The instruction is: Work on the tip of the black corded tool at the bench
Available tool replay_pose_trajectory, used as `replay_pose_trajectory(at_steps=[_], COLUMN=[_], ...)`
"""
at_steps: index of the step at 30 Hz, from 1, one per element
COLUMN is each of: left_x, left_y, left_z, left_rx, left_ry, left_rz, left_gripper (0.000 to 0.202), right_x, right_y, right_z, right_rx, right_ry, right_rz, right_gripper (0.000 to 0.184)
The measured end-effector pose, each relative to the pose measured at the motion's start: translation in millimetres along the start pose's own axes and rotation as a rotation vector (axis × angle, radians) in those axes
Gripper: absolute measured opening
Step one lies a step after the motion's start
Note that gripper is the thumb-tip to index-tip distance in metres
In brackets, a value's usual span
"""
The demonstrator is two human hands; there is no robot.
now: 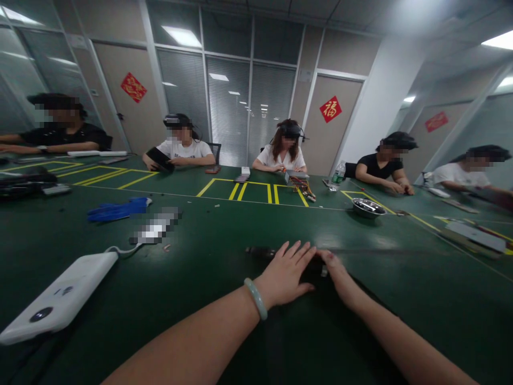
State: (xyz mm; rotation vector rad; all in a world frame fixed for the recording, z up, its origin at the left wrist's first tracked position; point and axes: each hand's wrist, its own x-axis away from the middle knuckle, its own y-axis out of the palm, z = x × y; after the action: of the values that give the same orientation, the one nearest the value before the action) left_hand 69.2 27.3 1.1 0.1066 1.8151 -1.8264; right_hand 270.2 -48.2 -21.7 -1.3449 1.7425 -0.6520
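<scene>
My left hand [286,272] lies flat with its fingers spread on a dark flat object [260,251] on the green table [208,267]; a pale green bangle [256,298] circles that wrist. My right hand [340,278] rests right beside it on the same dark object. Its fingers are pressed together and point left, touching the left hand's fingertips. Whatever the right fingers hold is hidden. The dark object is blurred and mostly covered by both hands.
A white power bank [60,299] with a cable lies at the near left, with blue gloves [116,209] behind it. A metal bowl [367,207] and a water bottle [339,174] stand at the far right. Several people sit working along the far edge. Yellow tape lines [240,190] mark the table.
</scene>
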Motion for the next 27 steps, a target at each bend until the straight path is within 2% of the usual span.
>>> replay_pose_trajectory(at_steps=[3, 6, 8, 10, 14, 16, 18, 23, 27], left_x=[3, 4, 3, 2, 0, 0, -1, -2, -5], left_y=[-5.8, -11.6, -13.1, -13.1, -12.9, -13.1, -12.6, -8.2, -6.3], left_z=[-4, -7, -7, -5, -4, -4, -5, -3, -5], left_rx=[-0.05, -0.035, -0.007, 0.014, 0.023, 0.021, 0.021, 0.009, -0.009], left_ry=[-0.123, -0.13, -0.104, -0.073, 0.009, 0.027, 0.027, 0.016, -0.004], left_rz=[0.029, 0.0, -0.002, 0.005, -0.009, -0.022, -0.029, -0.026, -0.038], left_gripper=[0.083, 0.08, 0.075, 0.069, 0.056, 0.055, 0.055, 0.048, 0.047], right_x=[1, 6, 11, 18, 33, 38, 40, 34, 25], right_y=[20, 7, -14, -38, -73, -80, -80, -70, -59], right_z=[-41, -54, -51, -40, -10, 1, 5, -5, -4], right_rx=[-0.111, -0.014, 0.122, 0.261, 0.356, 0.325, 0.313, 0.439, 0.505], right_ry=[-0.024, -0.109, -0.112, -0.027, 0.253, 0.294, 0.308, 0.386, 0.355], right_rz=[-0.094, -0.068, -0.026, -0.059, -0.324, -0.439, -0.488, -0.386, -0.261], right_gripper=[0.056, 0.065, 0.056, 0.039, 0.036, 0.031, 0.022, 0.011, 0.016])
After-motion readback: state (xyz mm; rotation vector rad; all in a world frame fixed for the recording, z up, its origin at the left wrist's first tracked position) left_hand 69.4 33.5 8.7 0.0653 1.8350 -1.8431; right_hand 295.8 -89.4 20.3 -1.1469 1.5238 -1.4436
